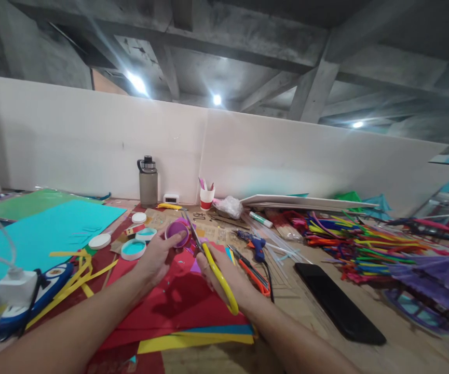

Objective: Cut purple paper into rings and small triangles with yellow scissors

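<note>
Between the two hands, over a stack of red paper, a small purple disc sits pinched in the fingers of the left hand. The thumb lies along its lower edge and the other fingertips curl behind it, holding it tilted up with its flat face toward the camera. The left wrist is straight, and the bare forearm runs back to the lower left corner of the view, low over the desk.

Just beside it, the right hand is closed around the yellow handles of a pair of scissors. The blades point up and away, and their tips reach close to the right edge of the purple disc; whether they touch it cannot be told. The right forearm stretches back to the lower right, so the two arms form a narrow V that meets at the disc.

Under the red paper, yellow and blue sheets stick out at the near edge. Near the left hand lie round white lids, yellow paper strips and a large teal sheet. Right of the scissors lie orange-handled pliers, a blue glue gun, a black phone and a heap of coloured pipe cleaners.
</note>
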Action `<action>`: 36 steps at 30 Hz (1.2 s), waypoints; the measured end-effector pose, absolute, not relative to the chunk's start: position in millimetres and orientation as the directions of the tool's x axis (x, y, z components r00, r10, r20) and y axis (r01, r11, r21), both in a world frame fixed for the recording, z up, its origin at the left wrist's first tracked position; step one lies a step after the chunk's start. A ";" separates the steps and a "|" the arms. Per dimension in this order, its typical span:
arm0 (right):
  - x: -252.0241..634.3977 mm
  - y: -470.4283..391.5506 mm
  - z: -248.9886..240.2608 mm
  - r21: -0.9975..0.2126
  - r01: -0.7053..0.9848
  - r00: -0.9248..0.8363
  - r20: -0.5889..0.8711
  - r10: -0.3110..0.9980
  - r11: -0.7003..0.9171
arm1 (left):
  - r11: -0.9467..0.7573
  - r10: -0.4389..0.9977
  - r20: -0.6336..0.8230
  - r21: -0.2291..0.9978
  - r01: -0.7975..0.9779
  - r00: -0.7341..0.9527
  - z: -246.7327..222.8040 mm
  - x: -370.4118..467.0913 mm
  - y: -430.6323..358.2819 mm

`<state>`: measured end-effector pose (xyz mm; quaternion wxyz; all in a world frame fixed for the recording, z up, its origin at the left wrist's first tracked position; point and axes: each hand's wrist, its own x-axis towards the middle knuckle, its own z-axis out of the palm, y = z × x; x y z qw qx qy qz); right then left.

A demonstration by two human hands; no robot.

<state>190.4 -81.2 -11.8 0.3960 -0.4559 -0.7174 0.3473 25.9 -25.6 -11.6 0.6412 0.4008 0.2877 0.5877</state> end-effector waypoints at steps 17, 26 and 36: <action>192.6 -86.8 -14.0 -0.792 0.490 -0.255 0.269 0.929 0.364 | 0.006 0.984 0.092 0.836 -0.549 0.150 -8.7 30.0 -32.4; 198.2 -87.6 -12.7 -0.781 0.455 -0.316 0.308 0.898 0.428 | 0.044 0.986 0.066 0.784 -0.620 0.153 -11.5 37.6 -37.0; 198.8 -83.5 -17.7 -0.810 0.429 -0.309 0.285 0.907 0.400 | 0.058 0.985 0.056 0.776 -0.628 0.160 -9.9 38.9 -38.0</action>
